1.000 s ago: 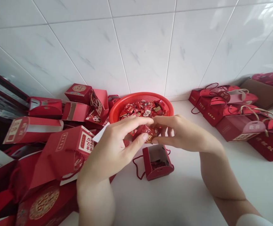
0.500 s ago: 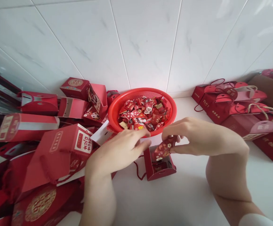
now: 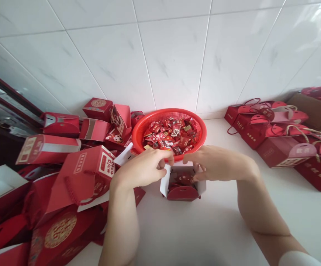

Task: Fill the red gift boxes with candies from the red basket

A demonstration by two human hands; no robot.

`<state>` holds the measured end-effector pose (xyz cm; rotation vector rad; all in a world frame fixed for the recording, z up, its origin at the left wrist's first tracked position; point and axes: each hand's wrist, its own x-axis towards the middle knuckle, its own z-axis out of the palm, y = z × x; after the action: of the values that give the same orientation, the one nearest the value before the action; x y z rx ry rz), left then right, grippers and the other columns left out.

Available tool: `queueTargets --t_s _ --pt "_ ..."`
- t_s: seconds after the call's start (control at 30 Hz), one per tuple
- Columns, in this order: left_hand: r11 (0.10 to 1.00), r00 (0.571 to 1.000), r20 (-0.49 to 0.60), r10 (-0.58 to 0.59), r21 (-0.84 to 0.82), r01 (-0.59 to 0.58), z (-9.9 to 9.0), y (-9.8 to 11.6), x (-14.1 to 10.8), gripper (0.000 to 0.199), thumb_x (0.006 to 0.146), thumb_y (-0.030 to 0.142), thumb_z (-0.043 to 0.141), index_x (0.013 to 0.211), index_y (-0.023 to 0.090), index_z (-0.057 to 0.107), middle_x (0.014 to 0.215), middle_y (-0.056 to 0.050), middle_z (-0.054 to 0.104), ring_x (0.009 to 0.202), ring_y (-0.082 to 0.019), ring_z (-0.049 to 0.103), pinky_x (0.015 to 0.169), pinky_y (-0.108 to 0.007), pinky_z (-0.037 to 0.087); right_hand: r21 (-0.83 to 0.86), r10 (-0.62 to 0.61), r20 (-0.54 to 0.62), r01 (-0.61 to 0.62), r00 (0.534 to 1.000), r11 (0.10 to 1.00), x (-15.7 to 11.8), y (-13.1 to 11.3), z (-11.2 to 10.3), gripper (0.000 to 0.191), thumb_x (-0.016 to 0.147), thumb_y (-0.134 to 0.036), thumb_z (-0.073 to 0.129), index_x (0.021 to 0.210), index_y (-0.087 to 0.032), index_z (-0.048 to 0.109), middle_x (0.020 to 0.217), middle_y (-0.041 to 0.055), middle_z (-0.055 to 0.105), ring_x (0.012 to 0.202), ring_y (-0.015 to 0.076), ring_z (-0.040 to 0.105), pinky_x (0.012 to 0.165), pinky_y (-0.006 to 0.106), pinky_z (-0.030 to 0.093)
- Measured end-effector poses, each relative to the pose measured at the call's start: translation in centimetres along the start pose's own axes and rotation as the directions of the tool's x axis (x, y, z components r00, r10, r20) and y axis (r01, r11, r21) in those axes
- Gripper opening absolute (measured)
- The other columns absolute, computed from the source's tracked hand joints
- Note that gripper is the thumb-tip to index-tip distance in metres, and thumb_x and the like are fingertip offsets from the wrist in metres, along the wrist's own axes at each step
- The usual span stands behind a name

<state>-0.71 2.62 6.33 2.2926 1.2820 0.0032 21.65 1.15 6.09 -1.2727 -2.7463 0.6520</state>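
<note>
A small red candy box (image 3: 184, 193) stands on the white counter in front of me with its top open and pale side flaps spread. Red wrapped packets (image 3: 183, 178) lie inside it, partly in shadow. My left hand (image 3: 146, 167) is closed at the box's left flap, with thumb and fingers curled about its upper edge. At the opposite flap my right hand (image 3: 217, 162) is closed in the same way, its thumb low at the box's side. Just behind the box, a red plastic basket (image 3: 202, 127) holds many wrapped candies (image 3: 174, 133).
Red gift boxes (image 3: 77, 173) are piled on the left, some with open tops. Boxes with cord handles (image 3: 285, 151) stand in rows at the right, beside a brown carton (image 3: 312, 109). A tiled wall (image 3: 174, 66) rises behind the counter (image 3: 188, 232).
The flower-patterned packet has left my right hand and now lies in the box. The box has turned squarely toward me, and its side flaps are spread. Both hands have come to its sides.
</note>
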Motion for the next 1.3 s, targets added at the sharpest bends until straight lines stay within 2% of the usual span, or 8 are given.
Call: queueTargets --t_s 0.23,0.37,0.47,0.6,0.77,1.0,1.2,1.3 --pt "0.965 0.983 -0.120 0.142 -0.204 -0.164 0.0 0.1 -0.9 0.014 0.081 0.016 0.055 0.086 0.023 0.066 0.054 0.006 0.055 0.050 -0.012 0.050 0.051 -0.023 0.035 -0.074 0.006 -0.058 -0.010 0.998 0.997 -0.9 -0.6 -0.7 0.034 0.082 -0.018 0.066 0.116 -0.023 0.067 0.086 0.0033 0.071 0.078 0.0204 0.064 0.062 0.028 0.040" --pt "0.901 0.957 -0.234 0.169 -0.358 -0.246 -0.1 -0.2 -2.0 0.011 0.083 0.021 0.059 0.090 0.022 0.068 0.069 0.002 0.066 0.059 -0.014 0.061 0.054 -0.023 0.046 -0.103 -0.027 -0.189 0.008 0.982 0.995 -1.7 -0.7 -0.6 0.023 0.084 -0.009 0.058 0.101 -0.021 0.068 0.082 0.0019 0.070 0.070 0.0169 0.062 0.058 0.027 0.036" --pt "0.831 0.906 -0.390 0.167 -0.439 -0.342 -0.6 -0.1 -2.5 0.008 0.081 0.022 0.065 0.088 0.022 0.070 0.076 -0.001 0.070 0.064 -0.015 0.065 0.057 -0.022 0.051 -0.119 -0.049 -0.409 -0.001 0.911 0.993 -2.0 -0.6 -0.8 0.016 0.091 -0.013 0.054 0.084 -0.019 0.066 0.075 0.0024 0.068 0.064 0.0149 0.057 0.057 0.027 0.034" --pt "0.775 0.816 -0.569 0.102 -0.468 -0.424 -1.0 0.3 -2.4 0.008 0.075 0.017 0.067 0.081 0.020 0.071 0.073 0.000 0.069 0.060 -0.012 0.062 0.055 -0.020 0.049 -0.057 -0.177 -0.620 0.181 0.765 0.982 -2.2 -0.8 -1.2 0.019 0.095 -0.018 0.052 0.082 -0.019 0.065 0.073 0.0018 0.066 0.066 0.0139 0.057 0.062 0.027 0.040" --pt "0.740 0.792 -0.606 0.067 -0.502 -0.447 -0.6 0.7 -2.1 0.014 0.070 0.014 0.066 0.079 0.020 0.073 0.063 0.002 0.063 0.054 -0.010 0.054 0.050 -0.019 0.042 0.020 -0.247 -0.660 0.346 0.710 0.938 -2.6 -1.6 -1.3 0.019 0.097 -0.020 0.052 0.083 -0.020 0.065 0.070 0.0001 0.065 0.063 0.0126 0.056 0.061 0.026 0.043" --pt "0.562 0.623 -0.745 -0.237 -0.628 -0.538 -0.6 1.1 -1.0 0.013 0.061 0.015 0.067 0.072 0.020 0.074 0.057 0.004 0.057 0.050 -0.008 0.047 0.047 -0.019 0.034 0.317 -0.032 -0.759 0.413 0.651 0.854 -1.7 -0.6 -1.2 0.019 0.094 -0.041 0.061 0.098 -0.023 0.067 0.089 0.0037 0.072 0.080 0.0180 0.067 0.071 0.030 0.053" --pt "0.309 0.518 -0.672 -0.530 -0.721 -0.620 -1.4 1.2 -0.6 0.016 0.050 0.018 0.070 0.066 0.017 0.068 0.058 0.006 0.057 0.047 -0.008 0.050 0.043 -0.019 0.038 0.357 -0.174 -0.631 0.483 0.756 0.800 -0.6 0.8 -0.8 0.104 0.068 -0.062 0.081 0.153 -0.032 0.031 0.155 0.0119 0.042 0.144 0.0337 0.038 0.112 0.050 0.041" --pt "0.234 0.518 -0.649 -0.557 -0.721 -0.652 -1.6 1.1 -0.6 0.019 0.053 0.021 0.073 0.070 0.017 0.067 0.065 0.004 0.063 0.053 -0.011 0.060 0.046 -0.020 0.044 0.428 -0.119 -0.597 0.440 0.793 0.789 0.6 0.6 -0.2 0.108 0.065 -0.053 0.086 0.155 -0.032 0.029 0.159 0.0121 0.036 0.141 0.0334 0.042 0.110 0.050 0.043"
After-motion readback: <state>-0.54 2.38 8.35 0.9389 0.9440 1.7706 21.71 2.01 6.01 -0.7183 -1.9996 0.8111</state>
